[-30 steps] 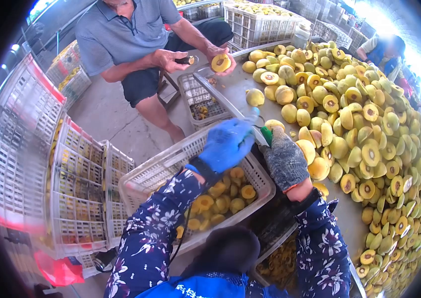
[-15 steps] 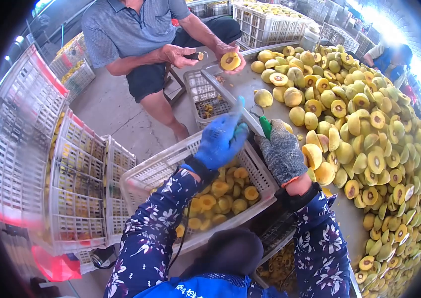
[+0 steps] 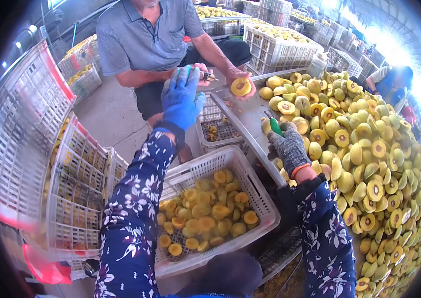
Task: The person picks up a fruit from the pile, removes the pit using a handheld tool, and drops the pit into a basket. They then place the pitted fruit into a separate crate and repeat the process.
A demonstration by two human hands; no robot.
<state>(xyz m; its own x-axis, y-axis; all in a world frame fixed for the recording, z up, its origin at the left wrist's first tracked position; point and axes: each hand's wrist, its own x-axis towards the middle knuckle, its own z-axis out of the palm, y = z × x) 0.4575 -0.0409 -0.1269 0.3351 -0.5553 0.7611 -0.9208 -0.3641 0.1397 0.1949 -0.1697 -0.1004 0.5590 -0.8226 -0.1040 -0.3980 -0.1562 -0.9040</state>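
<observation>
My left hand (image 3: 182, 98) wears a blue glove and is raised with fingers spread, empty, above the gap between two crates. My right hand (image 3: 288, 147), in a grey knit glove, rests at the metal table's edge (image 3: 250, 130) and grips a green-handled tool (image 3: 274, 125). Just beyond it lies a big heap of halved yellow fruit (image 3: 369, 149). Below my arms stands a white plastic crate (image 3: 262, 198) holding several pitted fruit halves (image 3: 205, 211).
A person in a grey-blue polo shirt (image 3: 143, 39) sits opposite, holding a fruit half (image 3: 241, 87) and a small tool (image 3: 206, 76). A second crate (image 3: 219, 130) sits by that person's knees. Crates are stacked at the left (image 3: 31, 149) and at the back (image 3: 280, 47). Another worker (image 3: 389, 79) is at far right.
My left hand has lifted from beside my right hand over the near crate, up and to the left, and opened. My right hand keeps the green tool at the table edge.
</observation>
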